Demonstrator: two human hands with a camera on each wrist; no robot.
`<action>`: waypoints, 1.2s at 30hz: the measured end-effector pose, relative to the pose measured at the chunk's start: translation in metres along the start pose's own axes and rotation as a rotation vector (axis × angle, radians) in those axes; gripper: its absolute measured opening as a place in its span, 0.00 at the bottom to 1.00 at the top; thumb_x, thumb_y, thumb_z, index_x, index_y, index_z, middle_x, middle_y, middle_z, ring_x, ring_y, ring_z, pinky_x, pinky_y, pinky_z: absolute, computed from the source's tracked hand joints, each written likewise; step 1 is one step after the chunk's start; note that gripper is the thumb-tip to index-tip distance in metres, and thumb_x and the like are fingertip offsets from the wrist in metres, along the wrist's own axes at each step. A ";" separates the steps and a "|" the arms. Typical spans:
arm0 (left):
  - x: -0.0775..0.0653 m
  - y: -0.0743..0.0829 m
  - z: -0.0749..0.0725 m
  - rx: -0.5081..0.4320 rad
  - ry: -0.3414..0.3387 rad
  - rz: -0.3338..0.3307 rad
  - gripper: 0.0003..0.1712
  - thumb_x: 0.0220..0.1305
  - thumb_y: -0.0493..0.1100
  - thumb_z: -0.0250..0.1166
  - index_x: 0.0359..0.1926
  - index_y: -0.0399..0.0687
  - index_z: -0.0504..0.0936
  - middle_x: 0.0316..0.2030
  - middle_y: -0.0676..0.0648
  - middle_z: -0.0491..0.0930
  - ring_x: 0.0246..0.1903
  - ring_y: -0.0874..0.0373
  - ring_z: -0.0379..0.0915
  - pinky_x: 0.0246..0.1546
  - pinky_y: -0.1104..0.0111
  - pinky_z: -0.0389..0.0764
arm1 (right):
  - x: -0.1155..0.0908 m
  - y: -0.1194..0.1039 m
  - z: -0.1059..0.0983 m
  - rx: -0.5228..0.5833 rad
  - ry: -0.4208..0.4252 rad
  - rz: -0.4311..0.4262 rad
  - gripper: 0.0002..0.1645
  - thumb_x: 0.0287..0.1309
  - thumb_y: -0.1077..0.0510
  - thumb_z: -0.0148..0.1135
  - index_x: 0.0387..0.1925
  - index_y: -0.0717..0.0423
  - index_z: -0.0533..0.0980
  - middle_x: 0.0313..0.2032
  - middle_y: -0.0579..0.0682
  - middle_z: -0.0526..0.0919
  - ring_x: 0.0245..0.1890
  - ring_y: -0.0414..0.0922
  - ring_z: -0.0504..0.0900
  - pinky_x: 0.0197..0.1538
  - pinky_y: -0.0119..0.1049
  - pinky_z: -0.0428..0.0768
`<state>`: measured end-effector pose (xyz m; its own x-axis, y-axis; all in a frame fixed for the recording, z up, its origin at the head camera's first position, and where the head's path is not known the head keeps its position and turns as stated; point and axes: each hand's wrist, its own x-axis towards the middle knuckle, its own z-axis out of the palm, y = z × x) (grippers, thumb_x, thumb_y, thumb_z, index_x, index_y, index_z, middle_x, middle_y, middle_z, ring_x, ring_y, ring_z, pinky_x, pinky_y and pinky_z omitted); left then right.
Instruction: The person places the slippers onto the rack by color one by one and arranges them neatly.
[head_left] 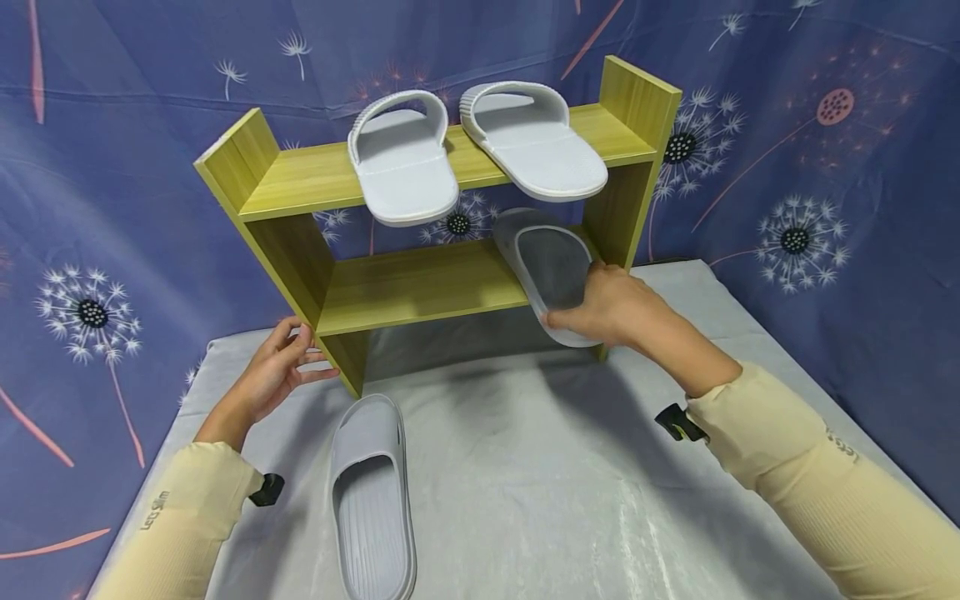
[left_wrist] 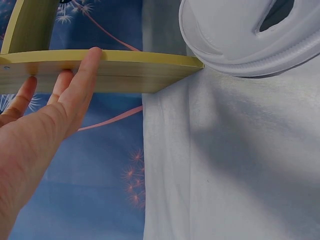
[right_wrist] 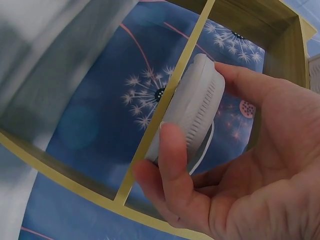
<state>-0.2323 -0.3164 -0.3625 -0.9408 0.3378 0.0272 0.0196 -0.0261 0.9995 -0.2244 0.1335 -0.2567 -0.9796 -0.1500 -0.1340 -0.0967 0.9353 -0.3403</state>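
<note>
My right hand (head_left: 618, 304) grips the heel end of a grey slide slipper (head_left: 553, 271) at the right of the rack's lower shelf. The thumb and fingers hold the slipper's edges in the right wrist view, and its toe points to the back. My left hand (head_left: 277, 367), fingers fairly straight, touches the left side panel (left_wrist: 145, 72) of the yellow wooden shoe rack (head_left: 420, 287). Another grey slide slipper (head_left: 371, 500) lies on the cloth in front of the rack's left leg, its toe toward the rack.
Two white slide slippers stand side by side on the upper shelf, a left one (head_left: 408, 179) and a right one (head_left: 543, 154), heels overhanging the front edge. Grey cloth (head_left: 517, 500) covers the surface below. A blue dandelion-print curtain (head_left: 150, 208) hangs behind and at both sides.
</note>
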 end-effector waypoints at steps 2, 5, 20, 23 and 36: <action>0.000 0.000 0.000 0.002 -0.001 0.000 0.11 0.77 0.47 0.45 0.55 0.50 0.61 0.48 0.43 0.68 0.48 0.46 0.75 0.50 0.48 0.79 | -0.001 0.001 0.000 -0.001 -0.006 -0.005 0.61 0.49 0.27 0.60 0.60 0.77 0.60 0.57 0.74 0.68 0.54 0.67 0.72 0.51 0.59 0.75; 0.000 0.000 0.000 0.001 -0.004 0.000 0.12 0.77 0.47 0.45 0.55 0.50 0.61 0.48 0.43 0.68 0.48 0.46 0.75 0.50 0.48 0.79 | -0.002 0.002 -0.001 -0.006 -0.011 -0.015 0.62 0.50 0.24 0.58 0.60 0.77 0.61 0.57 0.74 0.67 0.54 0.67 0.71 0.51 0.60 0.74; -0.002 -0.002 0.001 -0.037 -0.016 0.037 0.09 0.77 0.45 0.44 0.53 0.50 0.64 0.45 0.46 0.72 0.48 0.46 0.76 0.50 0.49 0.80 | -0.014 -0.004 -0.009 -0.042 0.096 -0.006 0.67 0.53 0.16 0.36 0.61 0.76 0.62 0.59 0.75 0.65 0.56 0.70 0.69 0.52 0.64 0.73; -0.002 -0.002 0.001 -0.033 -0.014 0.032 0.10 0.77 0.45 0.44 0.54 0.50 0.63 0.44 0.47 0.72 0.48 0.46 0.76 0.50 0.50 0.80 | -0.018 -0.009 -0.011 -0.045 0.108 -0.006 0.64 0.58 0.19 0.32 0.63 0.77 0.59 0.60 0.75 0.63 0.57 0.71 0.67 0.54 0.65 0.70; -0.002 0.002 0.001 -0.040 -0.010 0.025 0.09 0.77 0.45 0.45 0.52 0.48 0.62 0.38 0.48 0.71 0.47 0.48 0.76 0.48 0.52 0.82 | -0.041 -0.036 -0.004 -0.056 0.159 -0.078 0.46 0.71 0.33 0.32 0.64 0.73 0.60 0.58 0.74 0.68 0.53 0.72 0.71 0.55 0.64 0.70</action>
<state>-0.2303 -0.3158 -0.3605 -0.9369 0.3456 0.0528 0.0295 -0.0723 0.9969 -0.1814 0.1074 -0.2347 -0.9839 -0.1739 0.0413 -0.1784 0.9401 -0.2906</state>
